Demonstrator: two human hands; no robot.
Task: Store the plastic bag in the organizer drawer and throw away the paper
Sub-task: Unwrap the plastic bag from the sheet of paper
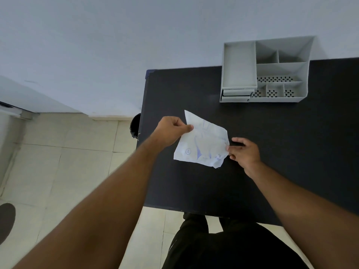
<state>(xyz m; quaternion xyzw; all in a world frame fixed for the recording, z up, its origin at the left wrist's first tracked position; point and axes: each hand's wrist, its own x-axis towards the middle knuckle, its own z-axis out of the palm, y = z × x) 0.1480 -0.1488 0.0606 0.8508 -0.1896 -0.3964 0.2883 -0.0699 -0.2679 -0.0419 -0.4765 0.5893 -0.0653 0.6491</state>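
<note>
White, crumpled sheet [202,144], creased and faintly printed in blue; paper or thin plastic bag, not distinguishable. Held above black matte desk [272,162], well in front of grey organizer [303,55]. Pinched at upper left edge by left hand [171,131], thumb over closed fingers; pinched at lower right corner by right hand [243,152], fingertips closed on the edge.

Grey plastic organizer: rigid, boxy, open compartments, perforated floors in the front cells, flat tray on its left side with two shallow drawers [237,94] beneath, both looking shut. Dark round bin [136,125] on pale tiled floor, left of organizer, beyond desk edge.

Progress, judged: early. Nothing stored, nothing discarded; drawer unopened.
</note>
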